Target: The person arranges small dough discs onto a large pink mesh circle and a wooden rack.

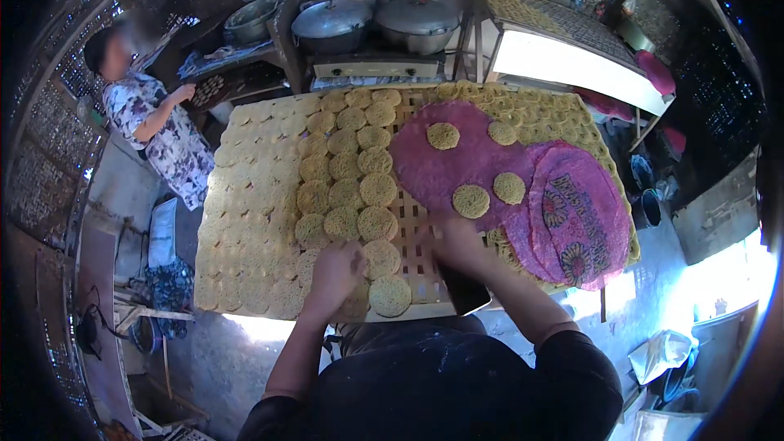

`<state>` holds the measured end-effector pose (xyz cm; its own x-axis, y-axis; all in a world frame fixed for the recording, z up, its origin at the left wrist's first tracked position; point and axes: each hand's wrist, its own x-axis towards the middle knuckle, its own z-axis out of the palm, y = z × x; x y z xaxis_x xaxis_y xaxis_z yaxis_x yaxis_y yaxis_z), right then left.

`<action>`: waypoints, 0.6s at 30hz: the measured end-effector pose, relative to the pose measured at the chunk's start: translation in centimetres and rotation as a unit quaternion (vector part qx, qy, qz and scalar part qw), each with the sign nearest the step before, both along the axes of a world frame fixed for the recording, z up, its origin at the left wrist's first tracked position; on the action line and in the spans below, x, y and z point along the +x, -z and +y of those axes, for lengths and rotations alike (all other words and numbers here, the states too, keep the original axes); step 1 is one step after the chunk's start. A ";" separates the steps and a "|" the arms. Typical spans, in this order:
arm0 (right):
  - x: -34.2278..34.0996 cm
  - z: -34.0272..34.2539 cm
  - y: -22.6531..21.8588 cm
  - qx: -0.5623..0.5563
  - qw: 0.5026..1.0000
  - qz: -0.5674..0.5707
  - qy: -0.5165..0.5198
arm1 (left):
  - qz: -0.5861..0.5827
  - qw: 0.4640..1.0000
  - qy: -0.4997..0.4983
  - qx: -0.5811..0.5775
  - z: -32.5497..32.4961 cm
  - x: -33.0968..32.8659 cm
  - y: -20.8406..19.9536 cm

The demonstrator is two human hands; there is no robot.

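Round, yellowish noodle cakes (344,193) lie in rows on a wide slatted rack (408,229) in front of me. My left hand (335,276) is low over these rows, fingers curled beside a cake (381,259) near the front edge; whether it grips one is hidden. Over the bare slats, my right hand (457,247) is smeared by motion, so its fingers are unclear. Below its wrist is a dark, flat rectangular object (465,290) at the rack's front edge. Pink mesh sheets (437,163) cover the right part, with several loose cakes (471,202) on top.
Paler cakes (253,212) fill the rack's left side. Behind it, two large lidded pots (332,20) stand on a stove (376,70). A person (159,118) in a patterned top stands at the far left. A white bag (663,353) and dark buckets (649,208) are at right.
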<state>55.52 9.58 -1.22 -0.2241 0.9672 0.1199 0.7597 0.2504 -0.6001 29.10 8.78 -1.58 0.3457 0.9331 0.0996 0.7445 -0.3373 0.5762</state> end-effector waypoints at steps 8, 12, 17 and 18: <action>11.4 7.6 2.4 -0.002 0.984 -0.145 0.100 | -0.062 0.995 -0.073 0.020 -0.7 -2.2 -1.8; 11.2 16.0 -0.7 -0.042 0.995 0.043 0.075 | -0.107 0.987 -0.121 0.004 -1.5 -4.0 -0.1; 11.3 32.4 3.8 0.097 0.939 0.302 0.135 | -0.117 0.978 -0.170 -0.017 -2.0 -3.6 -1.6; 10.8 34.9 4.8 0.073 0.933 0.318 0.149 | -0.130 0.977 -0.171 0.000 -2.0 -3.8 -1.6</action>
